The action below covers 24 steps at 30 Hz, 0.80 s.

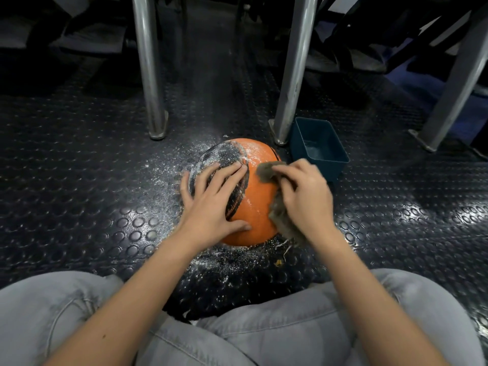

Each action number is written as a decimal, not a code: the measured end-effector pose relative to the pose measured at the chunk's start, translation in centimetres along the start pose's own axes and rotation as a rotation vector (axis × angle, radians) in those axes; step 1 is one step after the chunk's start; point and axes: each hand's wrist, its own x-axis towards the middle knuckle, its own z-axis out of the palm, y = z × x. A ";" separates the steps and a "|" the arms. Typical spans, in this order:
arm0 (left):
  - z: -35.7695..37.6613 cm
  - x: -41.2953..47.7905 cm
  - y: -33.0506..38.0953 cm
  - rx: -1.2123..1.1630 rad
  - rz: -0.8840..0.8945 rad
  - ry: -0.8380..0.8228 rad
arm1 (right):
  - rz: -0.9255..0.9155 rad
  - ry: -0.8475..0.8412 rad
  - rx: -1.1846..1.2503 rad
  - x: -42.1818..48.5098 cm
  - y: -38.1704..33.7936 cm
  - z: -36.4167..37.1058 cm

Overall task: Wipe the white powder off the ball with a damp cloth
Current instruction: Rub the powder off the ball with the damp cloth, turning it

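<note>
With fingers (pixel 224 171) straight and spread, presses the left hand (pixel 211 204) flat on the 9 o'clock side of the ball (pixel 260 204), over its dark panel. Grips with the right hand (pixel 306 199), fingers curled, a grey-brown cloth (pixel 266 171) against the ball's 3 o'clock side. Keeps the orange ball on the studded black floor (pixel 105 180), with grey jeans (pixel 277 326) at 6 o'clock. Shows white powder (pixel 250 151) on the ball at 12 o'clock and scattered on the floor around. Shows also a blue tub (pixel 319 149) near the ball at 2 o'clock, just beside a metal leg (pixel 293 75).
</note>
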 end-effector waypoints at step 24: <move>0.4 0.0 -0.2 -0.049 -0.035 0.067 | -0.266 -0.071 0.092 -3.5 -1.9 1.2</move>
